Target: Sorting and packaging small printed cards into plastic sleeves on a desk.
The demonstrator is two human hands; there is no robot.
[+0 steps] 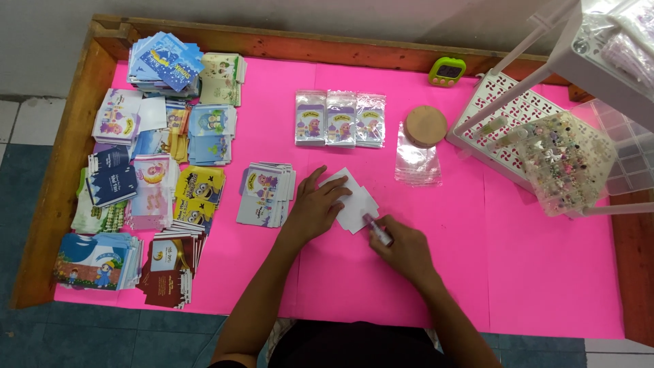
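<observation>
My left hand (315,206) lies flat with spread fingers on a small stack of white cards (355,202) on the pink table cover (381,286). My right hand (402,244) grips a small glue stick or marker (379,230), its tip touching the lower right edge of the white cards. Just left of my left hand lies a pile of printed envelopes (267,193).
Several stacks of colourful printed envelopes (157,170) fill the left side. Three packed sleeves (340,118), a round wooden lid (426,126), clear plastic bags (417,162), a green timer (447,71), a white basket (507,116) and a clear bead box (565,160) stand behind.
</observation>
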